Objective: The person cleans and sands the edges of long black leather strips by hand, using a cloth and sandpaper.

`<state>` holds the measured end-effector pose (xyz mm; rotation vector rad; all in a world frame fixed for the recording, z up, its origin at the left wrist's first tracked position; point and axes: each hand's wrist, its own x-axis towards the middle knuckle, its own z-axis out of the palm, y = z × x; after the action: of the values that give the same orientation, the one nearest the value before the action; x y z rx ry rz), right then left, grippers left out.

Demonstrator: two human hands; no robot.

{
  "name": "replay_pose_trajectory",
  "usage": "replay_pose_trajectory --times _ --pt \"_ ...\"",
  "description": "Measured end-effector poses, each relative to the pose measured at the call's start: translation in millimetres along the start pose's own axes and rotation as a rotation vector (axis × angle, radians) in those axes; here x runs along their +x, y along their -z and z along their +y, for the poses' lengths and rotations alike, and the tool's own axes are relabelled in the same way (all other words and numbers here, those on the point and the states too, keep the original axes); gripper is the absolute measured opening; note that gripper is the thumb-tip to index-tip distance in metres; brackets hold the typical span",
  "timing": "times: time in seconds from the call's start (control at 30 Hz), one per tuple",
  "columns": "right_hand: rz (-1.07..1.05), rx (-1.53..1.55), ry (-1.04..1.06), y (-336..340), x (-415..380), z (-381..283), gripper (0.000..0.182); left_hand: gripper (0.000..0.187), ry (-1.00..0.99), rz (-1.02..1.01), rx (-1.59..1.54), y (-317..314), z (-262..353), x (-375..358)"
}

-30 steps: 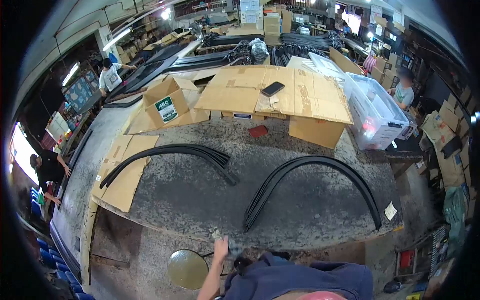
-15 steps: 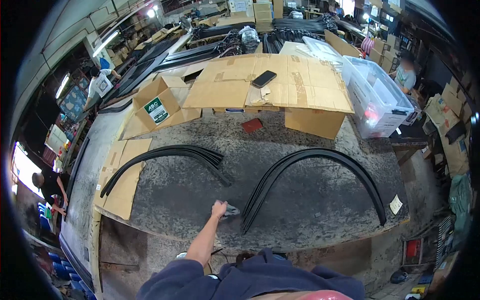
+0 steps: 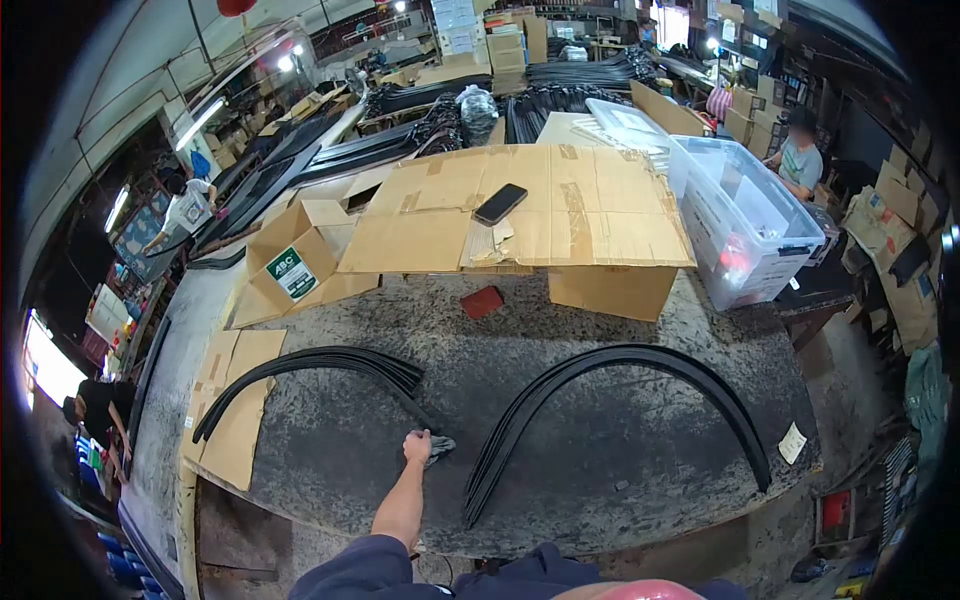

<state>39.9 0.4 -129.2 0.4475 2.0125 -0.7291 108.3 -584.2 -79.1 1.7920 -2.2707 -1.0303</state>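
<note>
My left hand is closed around a grey cloth, which bunches out to its right above the dark tabletop. Just beyond the hand ends a curved bundle of black strips; whether they touch, I cannot tell. To the right, a second bundle of black strips lies in a wide arch, its near left end close to the cloth. My right hand does not show.
Across the worktable stand an open carton, a flattened cardboard sheet with a phone, and a clear plastic bin. A red piece lies mid-table. Other people are at left and right.
My left hand with the cloth has moved forward, nearer the end of the left bundle. The view has tilted up, so the table sits lower in the frame.
</note>
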Motion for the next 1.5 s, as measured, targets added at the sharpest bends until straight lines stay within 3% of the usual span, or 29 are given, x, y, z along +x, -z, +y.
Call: replay_pose_trajectory --times 0.3,0.37,0.43,0.6,0.7,0.77,0.9,1.03,1.1,1.23,1.3,1.33,1.47,1.5 --pt "-0.006 0.03 -0.023 11.9 16.5 14.1 0.05 0.048 0.004 0.059 -0.049 -15.9 2.3 30.0" --pt "-0.008 0.04 -0.026 10.7 18.0 16.8 0.05 0.048 0.008 0.08 -0.056 -18.0 10.9 35.5" --pt "-0.006 0.057 -0.027 11.1 19.7 18.6 0.05 0.047 0.003 -0.03 0.114 -16.0 17.0 42.6" --pt "0.001 0.087 -0.035 10.3 17.3 35.8 0.049 0.041 0.006 0.033 0.097 -18.2 12.3 54.1" --pt "-0.004 0.093 -0.046 8.1 18.5 42.1 0.049 0.037 0.039 -0.05 -0.063 -12.3 1.8 47.6" --pt "-0.004 0.11 -0.063 8.1 18.2 51.0 0.049 0.032 0.284 -0.249 -0.649 -8.1 4.9 32.7" --pt "-0.008 0.105 -0.059 6.4 19.5 51.7 0.048 0.029 0.215 -0.038 -0.352 -12.3 6.5 35.7" --pt "-0.008 0.1 -0.063 7.0 18.6 55.3 0.048 0.023 0.256 -0.146 -0.561 0.1 30.1 5.1" --pt "-0.007 0.087 -0.042 3.7 21.2 45.7 0.048 0.02 0.302 -0.188 -0.846 -3.2 17.7 8.9" --pt "-0.019 0.075 -0.015 1.5 19.5 39.9 0.047 0.017 0.274 -0.288 -0.898 -25.5 -26.7 41.7" --pt "-0.026 0.054 0.016 1.0 17.8 36.4 0.047 0.015 0.182 0.012 -0.587 -21.1 -31.1 30.8" --pt "-0.03 0.038 0.037 1.8 17.9 32.7 0.047 0.04 0.159 0.02 -0.351 -16.8 -42.1 35.7" --pt "-0.078 -0.07 0.13 7.7 17.2 20.0 0.046 0.024 -0.004 0.009 -0.23 25.2 -55.9 -3.5" --pt "-0.098 -0.1 0.148 6.5 17.3 17.9 0.046 0.019 0.052 -0.033 -0.441 33.0 -66.2 -9.6"
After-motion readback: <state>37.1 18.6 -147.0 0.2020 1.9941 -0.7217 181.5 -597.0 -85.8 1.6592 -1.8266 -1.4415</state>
